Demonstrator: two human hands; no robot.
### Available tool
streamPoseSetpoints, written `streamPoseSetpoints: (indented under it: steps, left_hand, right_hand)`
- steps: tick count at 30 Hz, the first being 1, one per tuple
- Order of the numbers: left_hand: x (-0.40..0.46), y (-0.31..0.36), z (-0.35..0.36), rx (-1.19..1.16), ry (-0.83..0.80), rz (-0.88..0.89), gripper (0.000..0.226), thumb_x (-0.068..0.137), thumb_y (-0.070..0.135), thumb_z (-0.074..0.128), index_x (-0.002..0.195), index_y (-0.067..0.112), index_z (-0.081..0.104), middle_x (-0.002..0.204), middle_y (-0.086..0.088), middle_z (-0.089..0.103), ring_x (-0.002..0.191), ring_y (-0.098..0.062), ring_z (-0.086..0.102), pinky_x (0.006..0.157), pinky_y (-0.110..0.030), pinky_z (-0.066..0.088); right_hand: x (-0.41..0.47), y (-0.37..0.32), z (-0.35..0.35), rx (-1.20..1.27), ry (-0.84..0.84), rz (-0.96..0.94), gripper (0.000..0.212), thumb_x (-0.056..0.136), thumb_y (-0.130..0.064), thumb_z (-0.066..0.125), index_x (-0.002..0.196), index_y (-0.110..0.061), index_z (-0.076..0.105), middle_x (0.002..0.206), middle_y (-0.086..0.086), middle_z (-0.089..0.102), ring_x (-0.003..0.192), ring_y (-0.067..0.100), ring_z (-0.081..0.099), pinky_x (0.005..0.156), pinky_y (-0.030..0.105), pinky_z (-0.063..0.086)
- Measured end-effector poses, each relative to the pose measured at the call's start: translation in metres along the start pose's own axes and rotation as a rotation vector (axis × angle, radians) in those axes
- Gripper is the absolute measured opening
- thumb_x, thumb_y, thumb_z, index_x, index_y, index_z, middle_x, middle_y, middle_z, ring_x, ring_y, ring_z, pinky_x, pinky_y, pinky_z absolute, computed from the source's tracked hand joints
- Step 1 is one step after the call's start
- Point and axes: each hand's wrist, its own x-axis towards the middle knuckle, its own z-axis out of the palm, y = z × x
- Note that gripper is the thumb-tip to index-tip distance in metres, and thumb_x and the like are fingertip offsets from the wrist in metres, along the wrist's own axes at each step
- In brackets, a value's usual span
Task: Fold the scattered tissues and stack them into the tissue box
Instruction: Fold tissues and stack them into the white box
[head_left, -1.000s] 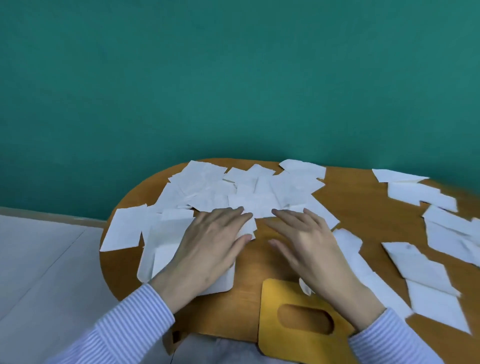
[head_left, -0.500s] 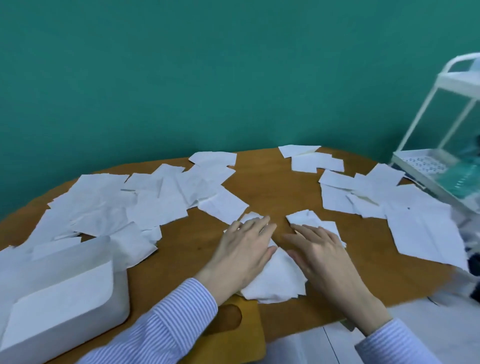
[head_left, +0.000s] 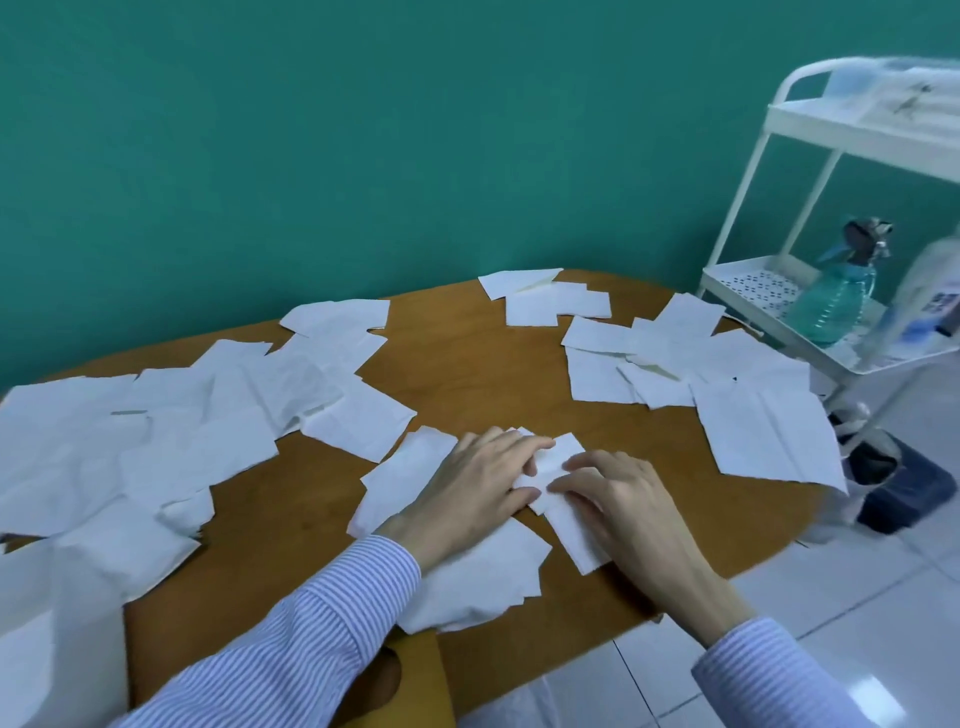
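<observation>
Both hands flat on a small white folded tissue (head_left: 563, 480) near the front of the round wooden table (head_left: 467, 364): left hand (head_left: 475, 486) and right hand (head_left: 618, 499), fingers straight, tips nearly meeting. Loose white tissues (head_left: 182, 415) scattered w/ more on the right (head_left: 727, 389). White metal cart (head_left: 810, 322) w/ blue spray bottle (head_left: 836, 296) behind.

Scattered white tissues (head_left: 332, 379), flat and overlapping, across left and upper right of frame; one narrow folded tissue (head_left: 563, 499) at centre; white tissue box (head_left: 57, 654), blurred, at lower left.
</observation>
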Motion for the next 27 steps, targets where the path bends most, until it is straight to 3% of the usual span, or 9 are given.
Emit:
streamPoseSetpoints:
  steps: [3, 6, 9, 13, 16, 19, 22, 27]
  left_hand:
    - [-0.007, -0.003, -0.002, -0.056, -0.05, -0.021, 0.044, 0.097, 0.04, 0.059, 0.139, 0.032, 0.049, 0.106, 0.016, 0.05, 0.102, -0.005, 0.042, 0.093, -0.032, 0.043]
    - [-0.012, -0.005, -0.006, -0.048, -0.089, -0.034, 0.043, 0.097, 0.045, 0.058, 0.138, 0.032, 0.052, 0.107, 0.015, 0.045, 0.102, -0.005, 0.042, 0.09, -0.033, 0.046]
    - [-0.011, -0.005, -0.01, -0.069, -0.084, -0.03, 0.043, 0.098, 0.048, 0.054, 0.139, 0.034, 0.05, 0.124, 0.018, 0.046, 0.113, -0.003, 0.041, 0.096, -0.034, 0.044]
    - [-0.002, 0.005, -0.018, -0.173, -0.055, 0.06, 0.054, 0.096, 0.047, 0.06, 0.146, 0.036, 0.043, 0.146, 0.021, 0.044, 0.135, -0.001, 0.033, 0.107, -0.033, 0.031]
    - [0.011, 0.015, -0.033, -0.143, -0.01, 0.115, 0.043, 0.095, 0.046, 0.061, 0.136, 0.036, 0.054, 0.122, 0.015, 0.059, 0.121, -0.004, 0.042, 0.094, -0.029, 0.029]
    - [0.022, 0.019, -0.054, -0.159, 0.102, 0.139, 0.022, 0.094, 0.045, 0.062, 0.114, 0.036, 0.064, 0.101, 0.022, 0.056, 0.101, -0.001, 0.044, 0.084, -0.021, 0.028]
    - [0.024, 0.019, -0.071, -0.157, 0.14, 0.148, 0.01, 0.096, 0.042, 0.062, 0.102, 0.035, 0.066, 0.098, 0.021, 0.056, 0.098, -0.001, 0.046, 0.082, -0.02, 0.028]
    - [0.011, 0.013, -0.083, -0.152, 0.157, 0.116, 0.008, 0.097, 0.038, 0.063, 0.098, 0.032, 0.068, 0.095, 0.017, 0.062, 0.095, -0.002, 0.055, 0.087, -0.031, 0.038]
  right_hand:
    - [0.0, -0.007, -0.003, 0.098, -0.033, 0.068, 0.023, 0.091, -0.032, 0.066, 0.113, -0.034, 0.06, 0.112, -0.011, 0.063, 0.096, 0.013, 0.055, 0.085, 0.033, 0.044]
    - [-0.003, -0.012, -0.009, 0.153, -0.072, 0.105, 0.036, 0.09, -0.034, 0.068, 0.122, -0.03, 0.05, 0.111, -0.011, 0.061, 0.097, 0.011, 0.05, 0.087, 0.028, 0.039]
    - [-0.008, -0.01, -0.013, 0.226, -0.096, 0.12, 0.032, 0.096, -0.028, 0.06, 0.12, -0.037, 0.042, 0.113, -0.013, 0.054, 0.098, 0.006, 0.043, 0.086, 0.025, 0.037]
    - [-0.002, -0.008, -0.022, 0.301, -0.081, 0.15, 0.035, 0.096, -0.023, 0.06, 0.099, -0.044, 0.033, 0.1, -0.022, 0.05, 0.094, 0.006, 0.052, 0.077, 0.022, 0.047]
    - [0.009, -0.008, -0.037, 0.31, -0.008, 0.153, 0.045, 0.092, -0.023, 0.066, 0.095, -0.046, 0.028, 0.096, -0.025, 0.046, 0.091, 0.0, 0.054, 0.071, 0.012, 0.045]
    - [0.017, -0.008, -0.056, 0.393, 0.086, 0.129, 0.048, 0.089, -0.025, 0.071, 0.109, -0.042, 0.032, 0.1, -0.024, 0.052, 0.096, 0.002, 0.058, 0.079, 0.015, 0.05]
    - [0.023, -0.007, -0.066, 0.383, 0.066, 0.135, 0.045, 0.087, -0.027, 0.072, 0.116, -0.04, 0.04, 0.108, -0.014, 0.058, 0.099, 0.005, 0.058, 0.085, 0.016, 0.049]
    - [0.024, -0.005, -0.068, 0.338, 0.12, 0.111, 0.017, 0.09, -0.031, 0.067, 0.102, -0.032, 0.056, 0.1, -0.014, 0.057, 0.087, -0.001, 0.056, 0.073, 0.01, 0.043]
